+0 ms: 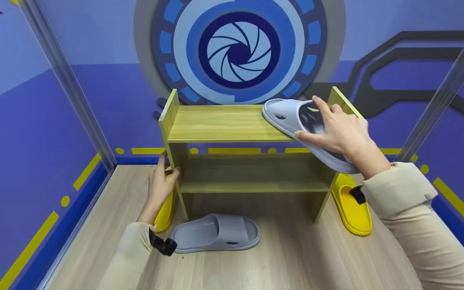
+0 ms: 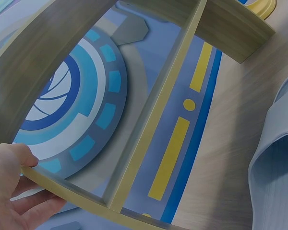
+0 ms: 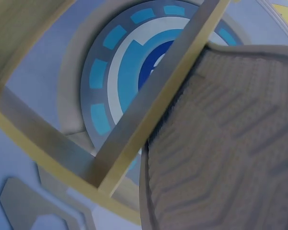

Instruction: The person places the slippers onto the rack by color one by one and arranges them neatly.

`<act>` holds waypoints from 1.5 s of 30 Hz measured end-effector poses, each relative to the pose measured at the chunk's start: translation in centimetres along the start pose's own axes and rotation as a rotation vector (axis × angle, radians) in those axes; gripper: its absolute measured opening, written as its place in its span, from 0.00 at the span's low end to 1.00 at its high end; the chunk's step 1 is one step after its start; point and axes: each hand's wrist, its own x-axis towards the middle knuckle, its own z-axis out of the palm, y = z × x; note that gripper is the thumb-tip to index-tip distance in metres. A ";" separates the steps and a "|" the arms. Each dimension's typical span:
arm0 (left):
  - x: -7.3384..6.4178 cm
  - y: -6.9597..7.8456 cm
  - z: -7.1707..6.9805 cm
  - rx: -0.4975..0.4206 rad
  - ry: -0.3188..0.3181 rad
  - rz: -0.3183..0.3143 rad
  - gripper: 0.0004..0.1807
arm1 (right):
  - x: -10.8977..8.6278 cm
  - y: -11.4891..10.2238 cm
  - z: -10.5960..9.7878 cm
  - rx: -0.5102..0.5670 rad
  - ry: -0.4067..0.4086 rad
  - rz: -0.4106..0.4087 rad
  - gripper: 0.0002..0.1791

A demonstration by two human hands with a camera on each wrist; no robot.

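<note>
Two hands are being used. One grey slipper (image 1: 294, 116) is being gripped across its opening by the right hand (image 1: 344, 129), thumb on the near rim, fingers on the far rim. Left side panel (image 1: 170, 117) of the shelf rack (image 1: 256, 173) is being pinched by the left hand (image 1: 161, 187), thumb inside, fingers outside.

Key relation, head view: the held slipper is lying at 10 o'clock from the right hand, the nearer one; toe is pointing to 10, heel to 4, diagonal to the top board (image 1: 216, 121). Toe is overlapping that board's right part, heel overhanging its front edge; contact cannot be confirmed. Likely obstacle: right side panel (image 1: 345, 101), standing at 12 o'clock from the right hand.

Farther out: second grey slipper (image 1: 236, 230) is lying on the floor (image 1: 288, 253) at 4 o'clock from the left hand, toe to 3. Left yellow slipper (image 1: 166, 214) is being partly hidden by the left hand; right yellow slipper (image 1: 355, 215) is lying at 6 o'clock from the right hand.
</note>
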 end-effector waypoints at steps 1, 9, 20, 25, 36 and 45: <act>0.0 0.0 0.0 0.002 0.002 0.002 0.29 | 0.2 -0.1 0.1 0.003 -0.005 0.007 0.55; -0.1 -0.1 0.1 0.003 0.002 0.021 0.28 | 0.4 -0.1 0.1 0.021 -0.063 -0.003 0.52; 0.0 0.2 0.0 0.018 0.013 0.030 0.28 | 1.2 -0.8 0.6 0.064 0.013 0.039 0.56; 0.0 0.1 -0.1 0.025 0.025 0.041 0.28 | 2.0 -1.3 1.0 0.080 0.046 0.083 0.57; 0.0 0.0 -0.1 0.015 0.028 0.049 0.28 | 3.8 -2.6 1.8 0.098 0.083 0.154 0.57; 0.0 0.1 -0.2 0.016 -0.004 0.008 0.28 | 5.0 -3.4 2.2 0.070 0.101 0.178 0.57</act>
